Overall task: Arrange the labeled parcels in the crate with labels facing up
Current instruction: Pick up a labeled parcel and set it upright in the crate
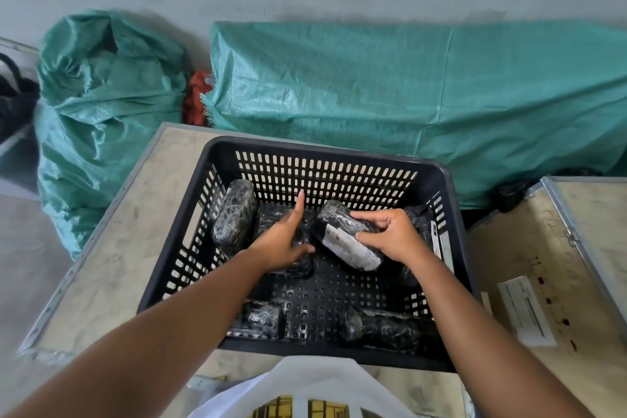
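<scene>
Head view shows my right hand [390, 241] with its fingers [368, 215] curled and pinching a parcel [346, 237], white label up, tilted in the middle of the crate [336, 154]. My left hand [281, 241] has fingers [299, 205] spread, index pointing out, palm resting on a flat parcel [295, 248] just beside it. Another wrapped parcel [234, 214] leans against the left wall; two more lie along the near wall. Around the crate, I see the counter [135, 231] and green sacks [407, 105] behind it.
</scene>
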Action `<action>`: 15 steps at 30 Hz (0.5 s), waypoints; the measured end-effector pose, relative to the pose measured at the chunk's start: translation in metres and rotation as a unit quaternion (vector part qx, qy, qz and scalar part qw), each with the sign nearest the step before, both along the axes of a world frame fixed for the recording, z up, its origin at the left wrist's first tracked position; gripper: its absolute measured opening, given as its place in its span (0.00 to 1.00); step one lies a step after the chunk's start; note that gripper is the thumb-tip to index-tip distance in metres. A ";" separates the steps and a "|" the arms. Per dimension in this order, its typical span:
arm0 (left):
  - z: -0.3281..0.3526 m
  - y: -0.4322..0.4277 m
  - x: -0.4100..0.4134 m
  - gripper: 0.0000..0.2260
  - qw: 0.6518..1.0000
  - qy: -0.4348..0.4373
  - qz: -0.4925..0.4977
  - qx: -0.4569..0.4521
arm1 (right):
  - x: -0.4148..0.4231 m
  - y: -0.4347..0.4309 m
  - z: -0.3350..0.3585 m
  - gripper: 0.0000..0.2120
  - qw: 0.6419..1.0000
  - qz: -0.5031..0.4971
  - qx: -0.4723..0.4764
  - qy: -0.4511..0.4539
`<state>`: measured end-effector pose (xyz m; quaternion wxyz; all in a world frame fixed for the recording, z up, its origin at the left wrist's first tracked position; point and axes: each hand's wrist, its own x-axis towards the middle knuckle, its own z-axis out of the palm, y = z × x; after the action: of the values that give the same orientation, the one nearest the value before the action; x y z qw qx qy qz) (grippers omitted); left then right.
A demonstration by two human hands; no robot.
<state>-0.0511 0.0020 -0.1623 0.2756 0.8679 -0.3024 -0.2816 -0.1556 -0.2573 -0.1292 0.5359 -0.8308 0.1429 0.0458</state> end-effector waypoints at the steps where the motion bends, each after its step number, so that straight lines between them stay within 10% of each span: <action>1: 0.005 -0.001 -0.001 0.54 1.000 -0.005 -0.001 -0.029 | -0.001 -0.002 0.004 0.22 1.000 0.001 0.024 0.001; 15: 0.007 -0.013 -0.006 0.35 0.987 -0.010 -0.057 -0.153 | 0.004 -0.009 0.023 0.11 0.966 -0.122 0.229 0.003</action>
<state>-0.0575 -0.0110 -0.1552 0.3854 0.7995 -0.3938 -0.2391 -0.1512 -0.2665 -0.1062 0.7132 -0.6617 0.2307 0.0138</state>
